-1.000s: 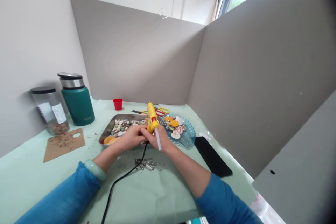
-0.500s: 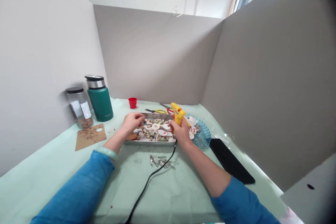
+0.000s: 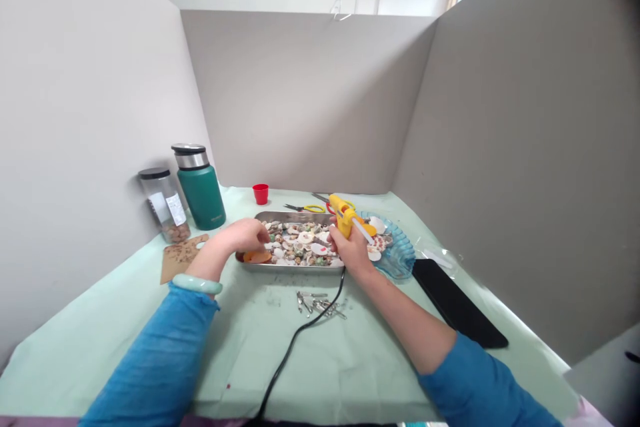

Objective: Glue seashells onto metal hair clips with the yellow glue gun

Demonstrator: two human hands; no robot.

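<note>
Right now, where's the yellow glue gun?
In the head view, just right of centre, the yellow glue gun is in the right hand, near the metal tray and blue scalloped dish.

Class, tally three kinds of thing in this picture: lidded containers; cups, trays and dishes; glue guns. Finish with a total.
Lidded containers: 2 (green bottle, clear jar)
Cups, trays and dishes: 3 (red cup, metal tray, blue dish)
Glue guns: 1 (yellow glue gun)
Total: 6

The left sleeve (image 3: 157,353) is bright blue and wrinkled, its gathered end touching a smooth, pale green bangle (image 3: 196,285). The right sleeve (image 3: 480,380), also blue, ends higher up the forearm (image 3: 400,323).
</note>
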